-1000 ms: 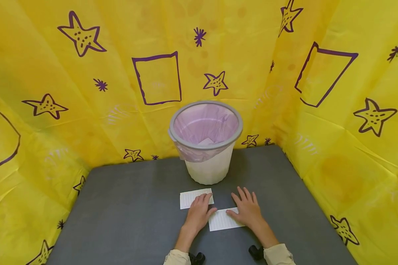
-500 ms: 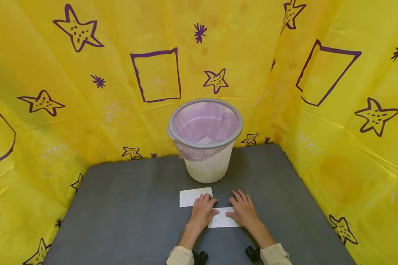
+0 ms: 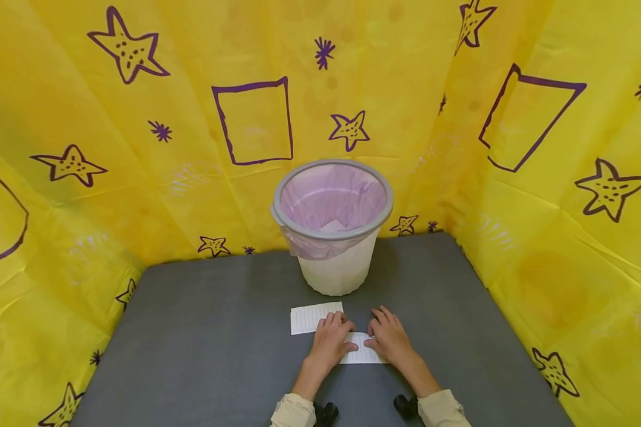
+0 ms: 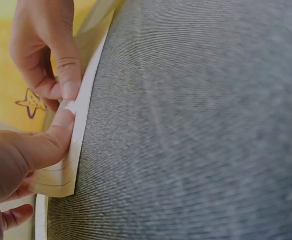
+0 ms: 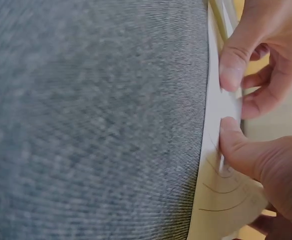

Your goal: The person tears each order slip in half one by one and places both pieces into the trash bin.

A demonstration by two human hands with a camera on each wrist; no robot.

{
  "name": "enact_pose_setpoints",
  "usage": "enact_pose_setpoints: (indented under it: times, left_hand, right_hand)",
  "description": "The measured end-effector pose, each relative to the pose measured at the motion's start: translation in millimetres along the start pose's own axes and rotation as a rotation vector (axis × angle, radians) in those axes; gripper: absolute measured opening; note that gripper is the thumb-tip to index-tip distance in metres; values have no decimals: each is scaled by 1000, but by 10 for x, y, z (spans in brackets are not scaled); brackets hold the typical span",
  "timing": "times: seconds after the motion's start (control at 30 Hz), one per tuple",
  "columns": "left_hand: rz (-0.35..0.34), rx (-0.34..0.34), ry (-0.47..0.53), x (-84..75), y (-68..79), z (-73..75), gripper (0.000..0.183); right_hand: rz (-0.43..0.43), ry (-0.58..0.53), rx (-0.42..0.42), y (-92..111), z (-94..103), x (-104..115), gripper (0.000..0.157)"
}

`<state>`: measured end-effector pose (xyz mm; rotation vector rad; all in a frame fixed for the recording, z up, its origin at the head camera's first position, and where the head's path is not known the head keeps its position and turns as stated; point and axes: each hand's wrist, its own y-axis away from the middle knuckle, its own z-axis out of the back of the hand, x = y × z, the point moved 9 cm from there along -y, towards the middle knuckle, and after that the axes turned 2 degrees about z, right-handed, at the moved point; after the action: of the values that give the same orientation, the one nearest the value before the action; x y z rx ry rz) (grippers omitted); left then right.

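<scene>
Head view: left hand (image 3: 329,342) and right hand (image 3: 392,341) side by side, fingers curled over the far edge of a white rectangular lined paper sheet (image 3: 359,351), thumbs on its near face. Sheet sits between the two sets of fingers, over the grey fabric-covered bench (image 3: 208,350). Second white lined paper sheet (image 3: 305,319) lies flat just beyond and left of the left fingers. Cream round plastic bin (image 3: 335,273), grey rim, pinkish liner, stands upright ahead of both sets of fingers.

Left wrist view: left fingers clamped on the sheet, thumb in front, others behind. Right thumb and fingers pinch it just beside. Thumb tips almost meet.

Right wrist view: same double pinch; small gap between thumbs. Printed lines curve on the part nearest the right fingers, so the sheet's bowed there. Right fingers partly hidden behind it.
</scene>
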<state>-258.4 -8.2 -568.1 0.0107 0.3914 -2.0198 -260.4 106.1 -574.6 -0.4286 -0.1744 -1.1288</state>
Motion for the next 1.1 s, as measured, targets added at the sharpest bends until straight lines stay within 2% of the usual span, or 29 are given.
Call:
enact_pose_setpoints:
  times: [0.13, 0.23, 0.33, 0.47, 0.6, 0.7, 0.83, 0.97, 1.1]
  left_hand:
    - [13, 30, -3, -5, -6, -10, 29]
    - [-17, -14, -30, -46, 24, 24, 20]
    - [-59, -96, -41, -79, 63, 91, 11]
    - [-75, -124, 38, -58, 71, 180, 8]
    - [-36, -120, 146, 19, 65, 308, 9]
    - [-12, -143, 222, 81, 89, 431, 8]
    - [16, -165, 301, 161, 146, 551, 6]
    - [43, -127, 370, 227, 182, 598, 8]
    - [64, -95, 450, 282, 202, 618, 9]
  right_hand:
    - [48, -19, -27, 9, 5, 65, 29]
    - [108, -16, -80, 31, 27, 140, 30]
    - [122, -39, -131, 40, 71, 187, 29]
    - [116, -134, -190, 12, 171, 218, 15]
    - [206, -242, -239, -22, 290, 292, 13]
    - [254, -308, -209, -54, 330, 339, 9]
    - [279, -367, -129, -113, 330, 384, 6]
    - [305, -451, -45, -179, 300, 427, 9]
    - [290, -557, 58, -246, 224, 439, 12]
